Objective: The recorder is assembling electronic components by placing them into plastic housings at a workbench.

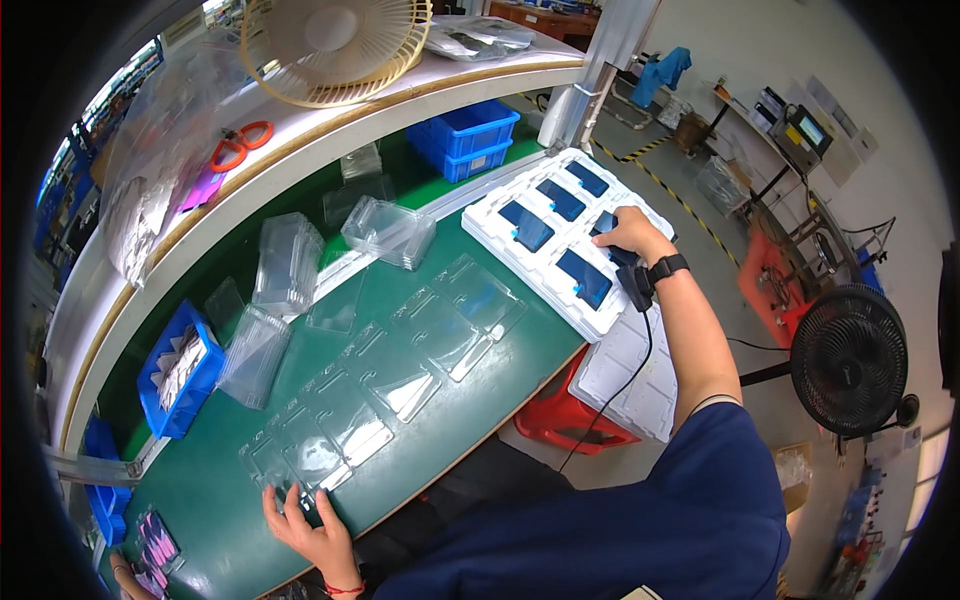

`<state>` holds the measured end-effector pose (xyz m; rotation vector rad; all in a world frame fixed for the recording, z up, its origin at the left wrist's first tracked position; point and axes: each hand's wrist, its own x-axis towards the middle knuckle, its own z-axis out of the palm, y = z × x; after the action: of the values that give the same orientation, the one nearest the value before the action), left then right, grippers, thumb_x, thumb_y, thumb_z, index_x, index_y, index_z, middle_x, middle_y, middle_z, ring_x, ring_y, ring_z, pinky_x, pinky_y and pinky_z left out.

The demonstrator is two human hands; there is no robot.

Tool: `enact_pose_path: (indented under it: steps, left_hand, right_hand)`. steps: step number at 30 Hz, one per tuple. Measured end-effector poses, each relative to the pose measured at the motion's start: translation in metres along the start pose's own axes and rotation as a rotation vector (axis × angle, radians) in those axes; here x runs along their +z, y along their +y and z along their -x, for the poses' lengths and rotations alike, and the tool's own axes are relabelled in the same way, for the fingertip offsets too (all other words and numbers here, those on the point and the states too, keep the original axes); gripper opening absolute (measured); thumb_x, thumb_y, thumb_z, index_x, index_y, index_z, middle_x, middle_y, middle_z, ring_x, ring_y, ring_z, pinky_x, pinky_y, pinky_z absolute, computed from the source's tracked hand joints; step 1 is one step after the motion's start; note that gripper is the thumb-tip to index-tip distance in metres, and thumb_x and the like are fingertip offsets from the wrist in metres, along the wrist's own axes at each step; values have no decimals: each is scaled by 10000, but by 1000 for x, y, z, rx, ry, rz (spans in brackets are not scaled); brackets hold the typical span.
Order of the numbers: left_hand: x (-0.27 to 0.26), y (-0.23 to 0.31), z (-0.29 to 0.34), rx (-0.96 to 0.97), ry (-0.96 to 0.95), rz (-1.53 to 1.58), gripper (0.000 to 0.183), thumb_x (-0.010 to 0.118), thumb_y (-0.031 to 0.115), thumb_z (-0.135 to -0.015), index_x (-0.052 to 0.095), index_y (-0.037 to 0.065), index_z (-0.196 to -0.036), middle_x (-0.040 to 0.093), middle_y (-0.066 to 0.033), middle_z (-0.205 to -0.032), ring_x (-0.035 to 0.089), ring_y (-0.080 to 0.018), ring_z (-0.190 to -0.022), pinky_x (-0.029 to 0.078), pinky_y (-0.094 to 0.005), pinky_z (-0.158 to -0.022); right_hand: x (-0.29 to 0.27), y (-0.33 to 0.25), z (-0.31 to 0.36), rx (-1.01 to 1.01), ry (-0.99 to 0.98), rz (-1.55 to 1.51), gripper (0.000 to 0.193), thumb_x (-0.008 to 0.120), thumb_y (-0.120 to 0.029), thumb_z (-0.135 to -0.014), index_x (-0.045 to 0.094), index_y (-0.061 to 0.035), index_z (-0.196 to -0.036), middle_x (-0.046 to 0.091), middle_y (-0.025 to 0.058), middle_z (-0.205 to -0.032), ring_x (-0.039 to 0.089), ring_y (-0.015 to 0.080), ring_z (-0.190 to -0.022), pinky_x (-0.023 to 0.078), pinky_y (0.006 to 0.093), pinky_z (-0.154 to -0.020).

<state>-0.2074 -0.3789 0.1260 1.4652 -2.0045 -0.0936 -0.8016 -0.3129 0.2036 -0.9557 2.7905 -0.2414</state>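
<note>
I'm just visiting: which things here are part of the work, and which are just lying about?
Likely in the work:
dark panels in the white tray, at the right hand
row of clear plastic cases, by the left hand

Apparently just lying about:
orange-handled scissors
cream fan
black fan
</note>
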Motion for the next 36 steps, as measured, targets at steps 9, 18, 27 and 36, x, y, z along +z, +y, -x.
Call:
enact_pose_path:
  steps: [9, 18, 27, 36]
  left_hand:
    - [0, -5, 5, -49, 25, 82, 258, 636, 130, -822, 604, -17, -1031, 427, -188, -1312, 404, -356, -1210, 317, -444, -989]
    - [-1, -3, 2, -29, 5, 86, 217, 623, 107, -834, 606, -26, -1004, 434, -193, -1298, 415, -362, -1203, 337, -443, -978]
    - [3, -9, 3, -56, 27, 113, 210, 616, 79, -831, 595, -51, -994, 432, -210, -1291, 424, -364, -1200, 353, -441, -972]
    - [5, -11, 7, -28, 115, 62, 209, 573, 89, -884, 572, -48, -1041, 467, -205, -1248, 478, -332, -1122, 386, -397, -919]
  right_hand:
    - [-9, -17, 29, -95, 210, -135, 611, 822, -303, -612, 597, 79, -1033, 648, 220, -967, 636, 309, -911, 488, 347, -811]
    - [21, -53, 65, -224, 17, 17, 591, 803, -347, -601, 616, 98, -943, 623, 273, -960, 612, 364, -919, 480, 360, -822]
    - [-4, -46, 24, -184, 22, -86, 587, 784, -367, -626, 593, 80, -956, 638, 239, -962, 617, 356, -915, 482, 373, -794]
    - [-9, -20, -142, 94, 95, -107, 653, 831, -319, -579, 622, 78, -1053, 615, 235, -1121, 610, 329, -1035, 476, 356, -886]
